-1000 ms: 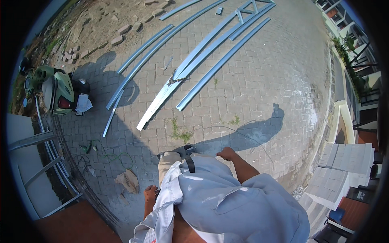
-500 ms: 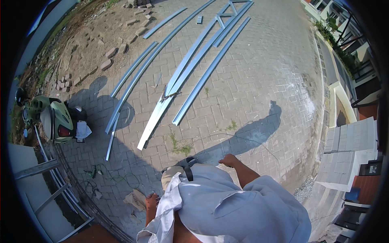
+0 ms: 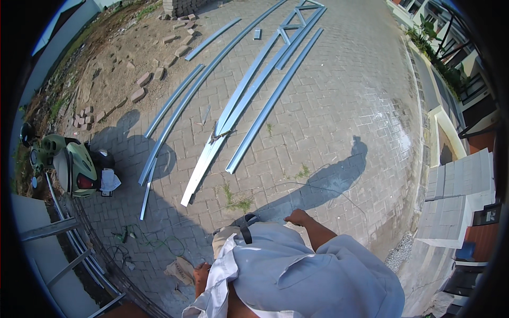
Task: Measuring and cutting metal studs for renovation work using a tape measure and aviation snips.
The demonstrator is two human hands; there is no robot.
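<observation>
My right hand [image 3: 298, 217] hangs in front of my body with its fingers curled into a fist; I see nothing in it. Low on my left side, my left hand [image 3: 201, 272] has curled fingers, and what they may hold is hidden. Beside it on the paving lies a crumpled brown paper bag [image 3: 180, 270]. Ahead, a long frame of silvery steel channels [image 3: 254, 91] with cross braces lies on the ground, a dark clamp-like tool [image 3: 221, 135] across its near part. A loose steel channel [image 3: 272, 104] rests to its right. Neither hand touches the metal.
More steel strips [image 3: 175, 114] lie left of the frame. A green scooter [image 3: 79, 167] stands at the left, near a green power tool [image 3: 123, 235] with its cord. Pale blocks [image 3: 450, 177] are stacked at the right. Loose bricks [image 3: 139, 95] edge the dirt, and a thin line crosses the paving.
The view has tilted slightly, so the metal pieces and the paving sit a little lower in the picture. Both hands keep nearly the same places beside my body.
</observation>
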